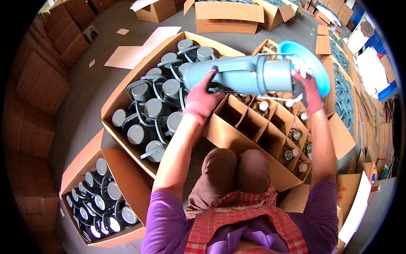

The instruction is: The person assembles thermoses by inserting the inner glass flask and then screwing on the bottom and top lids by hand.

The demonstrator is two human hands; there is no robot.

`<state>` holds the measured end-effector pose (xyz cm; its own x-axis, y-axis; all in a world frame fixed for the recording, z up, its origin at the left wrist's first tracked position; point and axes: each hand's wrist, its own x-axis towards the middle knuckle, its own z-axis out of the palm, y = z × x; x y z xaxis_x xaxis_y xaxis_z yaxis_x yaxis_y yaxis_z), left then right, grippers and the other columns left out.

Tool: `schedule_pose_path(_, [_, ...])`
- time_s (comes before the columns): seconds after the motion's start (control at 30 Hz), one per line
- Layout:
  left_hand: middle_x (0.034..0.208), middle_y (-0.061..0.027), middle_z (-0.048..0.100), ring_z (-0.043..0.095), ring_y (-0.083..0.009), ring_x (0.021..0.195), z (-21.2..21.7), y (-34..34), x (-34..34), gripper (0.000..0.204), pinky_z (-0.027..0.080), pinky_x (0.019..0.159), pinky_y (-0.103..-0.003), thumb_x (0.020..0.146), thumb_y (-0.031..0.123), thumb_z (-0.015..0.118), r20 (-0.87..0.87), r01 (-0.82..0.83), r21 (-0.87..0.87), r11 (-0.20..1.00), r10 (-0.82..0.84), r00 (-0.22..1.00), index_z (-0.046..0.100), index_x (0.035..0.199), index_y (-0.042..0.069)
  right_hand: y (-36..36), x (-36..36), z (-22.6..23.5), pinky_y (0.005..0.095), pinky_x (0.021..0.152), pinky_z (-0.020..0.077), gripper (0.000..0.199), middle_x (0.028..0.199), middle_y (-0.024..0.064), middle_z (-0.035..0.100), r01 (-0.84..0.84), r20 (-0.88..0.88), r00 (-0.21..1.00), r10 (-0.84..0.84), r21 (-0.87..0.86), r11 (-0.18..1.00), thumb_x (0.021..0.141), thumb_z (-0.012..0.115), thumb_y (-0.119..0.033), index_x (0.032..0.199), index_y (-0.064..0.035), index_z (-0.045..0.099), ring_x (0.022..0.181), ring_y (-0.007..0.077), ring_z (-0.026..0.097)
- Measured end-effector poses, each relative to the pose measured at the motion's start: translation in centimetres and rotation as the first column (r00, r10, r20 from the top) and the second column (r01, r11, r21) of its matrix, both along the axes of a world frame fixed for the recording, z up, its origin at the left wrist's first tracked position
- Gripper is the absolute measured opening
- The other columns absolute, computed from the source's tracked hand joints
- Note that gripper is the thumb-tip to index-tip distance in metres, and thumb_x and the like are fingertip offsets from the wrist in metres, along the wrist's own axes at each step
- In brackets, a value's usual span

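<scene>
A blue-grey thermos flask (224,76) with a side handle lies level in the air before me. My left hand (203,97), in a dark-red glove with a black palm, is closed round its underside. At the flask's narrower right end is my right hand (311,92), gloved alike, its fingers bent close to the rim; what they hold is hidden. Behind that end tilts a bright blue basin (318,63) with small white pieces (299,65) in it. Below the flask stands a divided carton (230,131), with glass bottle-like pieces (294,134) in several compartments.
To the left, a large carton (111,103) holds upright thermos flasks with grey tops (155,108). A lower-left carton (122,167) contains black flasks with grey lids (100,202). More cartons (228,19) stand at the back and right. Cardboard sheets (122,57) lie on the floor.
</scene>
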<state>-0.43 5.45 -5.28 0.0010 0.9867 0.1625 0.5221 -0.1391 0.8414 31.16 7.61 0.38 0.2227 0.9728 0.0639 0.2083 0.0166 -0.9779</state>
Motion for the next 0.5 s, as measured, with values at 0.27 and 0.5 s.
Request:
schedule_pose_path(0.27, [0.101,-0.0215,0.063,0.058,-0.0357,0.098,-1.9,10.0,0.2,0.066,0.046,0.085,-0.039,0.064,0.034,0.075,-0.236,-0.075,-0.127,0.989,0.044,0.971,0.052,0.117,0.003,11.8,-7.5,6.5,0.0309,0.063,0.0446,0.049,0.072,0.0051,0.059,-0.158,0.608,0.782,0.140,-0.023,0.987,0.071,0.069,-0.046,0.083,0.0005,0.064,0.066,0.0151,0.054])
schedule_pose_path(0.5, [0.119,-0.0172,0.056,0.057,-0.0294,0.106,-4.1,9.8,-3.2,0.069,0.044,0.088,-0.039,0.064,0.038,0.073,-0.493,-0.228,-0.116,0.967,0.143,0.858,0.051,0.121,0.006,22.8,-14.1,4.2,0.0371,0.075,0.0494,0.039,0.098,0.0107,0.066,-0.600,0.973,-0.215,0.084,-0.200,0.775,0.078,0.061,-0.030,0.116,-0.0336,0.055,0.086,0.0260,0.065])
